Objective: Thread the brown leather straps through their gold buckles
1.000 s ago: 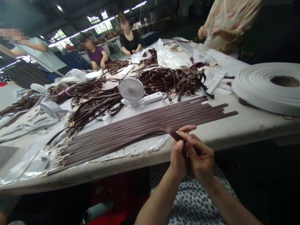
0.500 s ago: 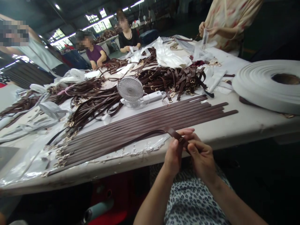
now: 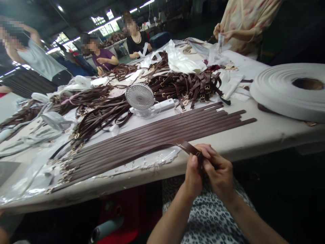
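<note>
My left hand [image 3: 193, 176] and my right hand [image 3: 218, 172] are close together over the near table edge. Both pinch a dark brown leather strap [image 3: 189, 147], which runs from the fingers to the left across a plastic sheet [image 3: 149, 161]. A small metal fitting [image 3: 198, 154] shows on the strap between my fingers. Its exact shape is unclear. Just beyond my hands lies a neat row of several matching straps [image 3: 157, 133], with brass buckles [image 3: 66, 171] at their left ends.
Tangled heaps of buckled straps [image 3: 181, 86] cover the white table [image 3: 269, 134], beside a small white fan [image 3: 139, 96] and a large roll of white material [image 3: 286, 91]. Several co-workers stand or sit around the table. One person's hands [image 3: 220, 31] hold white strips at the far right.
The strap's end has moved from pointing out past my hands to between my fingers, with the metal fitting now showing. My hands have barely shifted, and the view has tilted slightly.
</note>
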Demonstrator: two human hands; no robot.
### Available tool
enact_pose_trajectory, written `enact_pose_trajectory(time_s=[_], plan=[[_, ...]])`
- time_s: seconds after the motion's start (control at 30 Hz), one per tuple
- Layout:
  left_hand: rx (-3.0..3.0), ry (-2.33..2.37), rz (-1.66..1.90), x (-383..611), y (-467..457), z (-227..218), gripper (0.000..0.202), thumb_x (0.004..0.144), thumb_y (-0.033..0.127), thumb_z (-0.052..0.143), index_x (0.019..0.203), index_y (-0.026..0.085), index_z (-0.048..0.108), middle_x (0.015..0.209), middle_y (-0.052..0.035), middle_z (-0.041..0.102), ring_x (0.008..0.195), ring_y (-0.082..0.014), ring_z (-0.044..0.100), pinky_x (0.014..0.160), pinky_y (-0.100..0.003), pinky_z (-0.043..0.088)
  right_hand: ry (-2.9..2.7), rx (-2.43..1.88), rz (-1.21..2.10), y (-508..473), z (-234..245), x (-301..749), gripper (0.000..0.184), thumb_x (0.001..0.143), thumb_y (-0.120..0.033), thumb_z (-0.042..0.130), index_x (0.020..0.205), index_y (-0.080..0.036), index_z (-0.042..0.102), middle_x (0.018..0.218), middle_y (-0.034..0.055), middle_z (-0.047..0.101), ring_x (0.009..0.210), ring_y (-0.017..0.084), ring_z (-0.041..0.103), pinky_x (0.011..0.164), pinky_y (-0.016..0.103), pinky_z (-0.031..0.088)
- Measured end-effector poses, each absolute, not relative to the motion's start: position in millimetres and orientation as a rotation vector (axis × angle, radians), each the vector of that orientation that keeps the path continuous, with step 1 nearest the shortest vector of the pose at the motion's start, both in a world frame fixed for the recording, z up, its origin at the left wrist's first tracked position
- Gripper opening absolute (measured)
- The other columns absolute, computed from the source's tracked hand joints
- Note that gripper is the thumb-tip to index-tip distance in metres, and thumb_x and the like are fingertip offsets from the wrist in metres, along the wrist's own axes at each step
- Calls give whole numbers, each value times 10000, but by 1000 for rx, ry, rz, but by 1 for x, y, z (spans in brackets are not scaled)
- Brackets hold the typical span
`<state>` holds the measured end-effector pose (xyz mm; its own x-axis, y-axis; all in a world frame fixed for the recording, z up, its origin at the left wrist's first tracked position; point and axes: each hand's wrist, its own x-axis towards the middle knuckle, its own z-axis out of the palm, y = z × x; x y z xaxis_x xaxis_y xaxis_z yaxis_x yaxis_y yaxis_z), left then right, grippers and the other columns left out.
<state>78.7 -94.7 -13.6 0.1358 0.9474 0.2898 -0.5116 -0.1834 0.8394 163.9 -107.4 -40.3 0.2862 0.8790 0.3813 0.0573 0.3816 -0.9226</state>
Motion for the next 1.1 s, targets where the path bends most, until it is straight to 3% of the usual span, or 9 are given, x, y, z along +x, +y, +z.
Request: enact_pose_trajectory(time_s=[0.1,0.27,0.4,0.53,0.63,0.7,0.77,0.9,1.1], plan=[[1122,531,1428,80,-95,-15,356,1009,417,298,948,194,569,1025,-93,575,1192,-278,498,1192,-500,316,-1086,-1006,777,-111,-46,163,206,940,-304,661,1095,-273,792,1245,46,736,1213,298,657,1104,466,504],[1230,543,1381,80,-91,-14,380,1023,411,267,981,189,572,1096,-104,582,1205,-273,489,1205,-493,306,-950,-994,833,-114,-60,154,261,951,-333,665,1191,-285,755,1310,48,703,1312,315,582,1211,566,346],[1331,594,1327,74,-86,-18,400,1043,417,255,1091,183,576,1163,-107,571,1226,-260,490,1207,-478,310,-1029,-1019,845,-108,-56,159,256,976,-361,632,1185,-274,751,1287,57,712,1257,295,618,1153,528,427],[1442,622,1227,60,-87,-20,334,1051,376,336,1133,179,593,1198,-105,584,1249,-241,492,1203,-445,312,-1500,-957,781,-100,-32,198,220,1005,-323,575,1019,-251,783,1107,67,753,1052,257,673,969,436,536],[1421,626,1046,51,-91,-18,335,1061,363,334,1202,173,572,1073,-81,611,1056,-195,588,1038,-365,451,-1684,-1010,524,-97,-9,232,76,922,-206,696,922,-248,760,924,41,743,918,241,655,850,405,526],[1407,607,901,49,-94,-15,340,1062,384,337,1241,169,530,917,-38,589,826,-148,595,840,-299,496,-1689,-1022,385,-95,6,246,150,882,-128,727,982,-238,740,899,36,727,883,232,638,829,402,514],[1441,617,808,50,-96,-12,323,1059,403,351,1166,159,533,814,-5,542,685,-114,533,703,-257,462,-1795,-952,365,-92,18,251,239,883,-82,706,1077,-220,722,928,47,716,893,223,626,825,392,523],[1549,733,799,53,-98,-2,325,1055,413,361,938,160,526,721,16,516,609,-91,462,623,-228,401,-2077,-822,352,-85,31,251,258,902,-36,657,1123,-163,693,928,67,684,902,206,603,798,352,532],[1615,872,729,56,-99,6,368,1055,431,357,860,172,530,675,15,588,557,-87,501,600,-219,402,-2314,-755,146,-80,42,258,136,924,-50,618,1025,-134,652,889,66,653,858,203,564,777,343,496]])
